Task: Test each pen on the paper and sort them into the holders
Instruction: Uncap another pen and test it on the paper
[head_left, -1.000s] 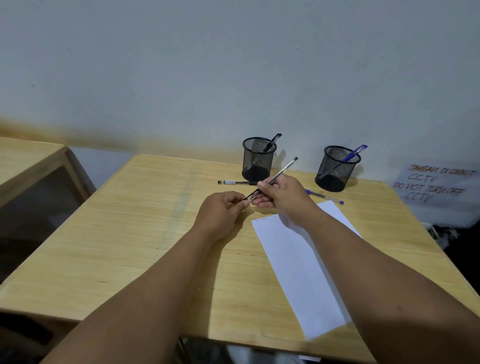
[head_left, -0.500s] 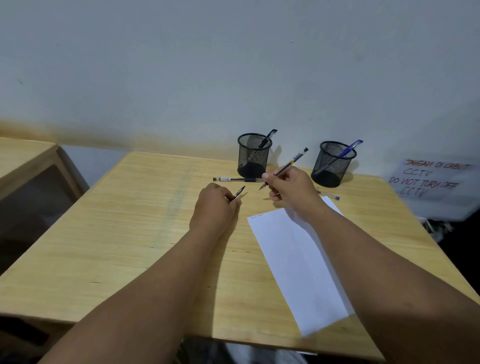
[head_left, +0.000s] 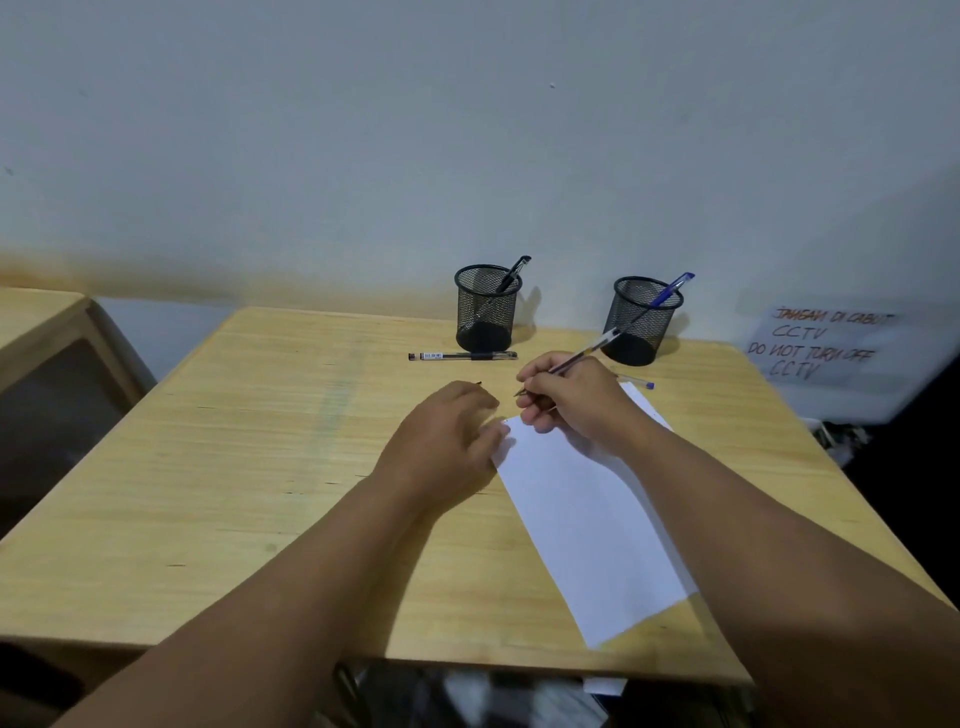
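My right hand (head_left: 576, 402) grips a clear pen (head_left: 592, 347) in a writing hold, its tip just above the top left corner of the white paper (head_left: 587, 519). My left hand (head_left: 447, 431) rests at the paper's left edge, closed on the pen's cap (head_left: 478, 384), of which only a dark tip shows. The left mesh holder (head_left: 485, 312) contains a black pen (head_left: 517, 270). A blue pen (head_left: 670, 288) stands in the right mesh holder (head_left: 644, 322). Another black pen (head_left: 462, 356) lies on the table before the left holder. A blue-capped pen (head_left: 641, 384) lies behind my right hand.
The wooden table (head_left: 260, 467) stands against a white wall. A second wooden table (head_left: 36, 322) is at the left. A handwritten CCTV notice (head_left: 821, 343) hangs at the right, beyond the table's edge.
The cap came off the pen and stayed in my left hand. My right hand lowered the pen to the paper's corner, and my left hand moved onto the paper's edge.
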